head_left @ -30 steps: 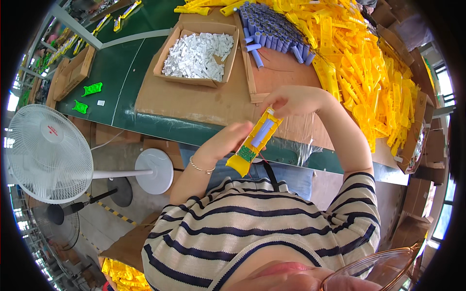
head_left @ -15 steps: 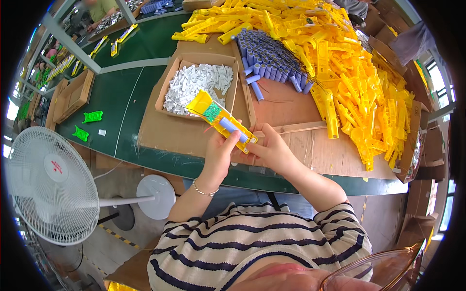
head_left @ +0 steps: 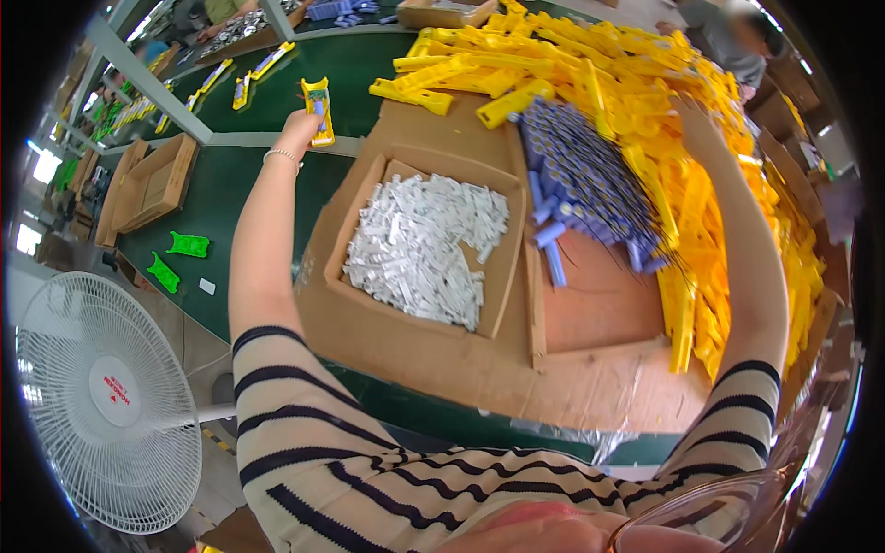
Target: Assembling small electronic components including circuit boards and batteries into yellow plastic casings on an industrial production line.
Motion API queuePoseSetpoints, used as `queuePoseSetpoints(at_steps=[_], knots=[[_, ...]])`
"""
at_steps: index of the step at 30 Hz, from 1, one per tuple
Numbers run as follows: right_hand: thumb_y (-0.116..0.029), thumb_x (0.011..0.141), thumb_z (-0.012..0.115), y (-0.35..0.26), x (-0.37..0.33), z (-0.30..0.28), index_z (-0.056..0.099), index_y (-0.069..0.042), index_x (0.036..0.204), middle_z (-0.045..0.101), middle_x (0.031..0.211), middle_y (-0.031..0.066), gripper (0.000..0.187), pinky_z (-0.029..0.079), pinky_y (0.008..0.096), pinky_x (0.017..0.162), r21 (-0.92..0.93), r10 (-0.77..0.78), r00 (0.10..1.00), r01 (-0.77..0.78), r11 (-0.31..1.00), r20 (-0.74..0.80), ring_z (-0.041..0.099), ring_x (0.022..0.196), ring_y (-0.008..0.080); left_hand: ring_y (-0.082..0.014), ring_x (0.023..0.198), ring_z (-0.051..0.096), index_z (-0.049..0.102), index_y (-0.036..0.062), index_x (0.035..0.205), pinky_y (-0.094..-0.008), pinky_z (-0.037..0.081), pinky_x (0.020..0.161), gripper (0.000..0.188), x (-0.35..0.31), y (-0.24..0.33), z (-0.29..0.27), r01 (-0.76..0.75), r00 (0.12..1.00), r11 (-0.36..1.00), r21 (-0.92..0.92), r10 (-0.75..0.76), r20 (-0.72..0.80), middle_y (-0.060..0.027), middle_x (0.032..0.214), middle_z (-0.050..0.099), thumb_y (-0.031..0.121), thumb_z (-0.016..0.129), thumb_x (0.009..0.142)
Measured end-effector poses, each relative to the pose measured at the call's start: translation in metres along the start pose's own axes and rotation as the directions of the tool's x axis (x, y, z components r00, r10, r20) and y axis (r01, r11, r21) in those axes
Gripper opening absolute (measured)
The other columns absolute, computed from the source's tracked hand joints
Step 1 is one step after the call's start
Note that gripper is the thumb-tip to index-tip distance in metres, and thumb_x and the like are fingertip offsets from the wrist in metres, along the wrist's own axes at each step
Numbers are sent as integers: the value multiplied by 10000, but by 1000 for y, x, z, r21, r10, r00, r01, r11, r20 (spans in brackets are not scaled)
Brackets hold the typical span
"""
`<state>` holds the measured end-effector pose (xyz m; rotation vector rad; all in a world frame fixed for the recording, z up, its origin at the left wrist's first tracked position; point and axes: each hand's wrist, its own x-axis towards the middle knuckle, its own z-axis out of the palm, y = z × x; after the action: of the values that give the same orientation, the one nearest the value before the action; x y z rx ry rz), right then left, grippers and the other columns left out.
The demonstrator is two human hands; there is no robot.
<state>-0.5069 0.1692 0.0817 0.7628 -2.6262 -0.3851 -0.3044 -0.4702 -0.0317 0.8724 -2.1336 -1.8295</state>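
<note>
My left hand (head_left: 299, 132) is stretched out to the far left. It is closed on a yellow plastic casing (head_left: 319, 111) that holds a small green circuit board and a blue-purple cylindrical battery, above the green table near its grey rail. My right hand (head_left: 698, 129) lies over the pile of yellow plastic casings (head_left: 645, 88) at the far right. Its fingers look apart and touch the pile; their tips are partly lost among the casings. Between my arms are a heap of blue-purple batteries with dark wires (head_left: 590, 175) and a shallow cardboard box (head_left: 502, 323) of small white pieces (head_left: 415, 244).
Green plastic parts (head_left: 189, 244) lie on the left of the table, near an open cardboard box (head_left: 152, 189). A white fan (head_left: 115, 396) stands at the near left. Filled yellow casings (head_left: 272, 60) lie beyond the grey rail (head_left: 230, 139). Another person (head_left: 728, 41) is at the far right.
My hands have parted from in front of me. The left has carried the filled yellow casing out to the far left; the right has let go of it and reached to the casing pile.
</note>
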Motion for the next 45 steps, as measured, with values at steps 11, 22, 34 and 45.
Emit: queuePoseSetpoints(at_steps=[11, 22, 34, 45], knots=[[-30, 666, 677, 17, 45, 28, 598, -57, 918, 543, 1154, 86, 265, 407, 382, 935, 201, -172, 976, 197, 960, -135, 486, 1138, 286, -283, 1131, 528, 443, -27, 1289, -333, 412, 946, 665, 115, -12, -17, -66, 871, 772, 632, 353, -341, -197, 1238, 527, 341, 657, 779], [-78, 784, 641, -27, -30, -90, 532, 10, 837, 600, 1071, 120, 150, 410, 331, 893, 451, 88, 818, 220, 865, -569, 556, 1018, 262, -324, 1178, 458, 436, -25, 1267, -373, 361, 994, 479, -99, 44, 60, -691, 595, 586, 423, 793, -127, -218, 1263, 469, 158, 578, 848], [-88, 585, 812, -226, -260, -215, 504, -49, 927, 615, 1013, 119, 462, 474, 402, 835, 849, 56, 892, 404, 341, -448, 580, 958, 336, -270, 1209, 426, 363, -17, 1320, -343, 329, 1004, 632, -471, 72, 191, -711, 523, 582, -394, 813, 257, -154, 1280, 449, 222, 670, 822], [-25, 734, 735, -277, -320, -149, 522, -7, 1180, 607, 1066, 92, 495, 450, 318, 868, 706, -543, 812, -256, -661, -214, 566, 982, 169, -228, 944, 608, 376, 4, 1317, -354, 505, 820, 857, -516, 55, 174, -218, 730, 632, -743, 611, 306, -101, 1085, 580, 455, 756, 697]])
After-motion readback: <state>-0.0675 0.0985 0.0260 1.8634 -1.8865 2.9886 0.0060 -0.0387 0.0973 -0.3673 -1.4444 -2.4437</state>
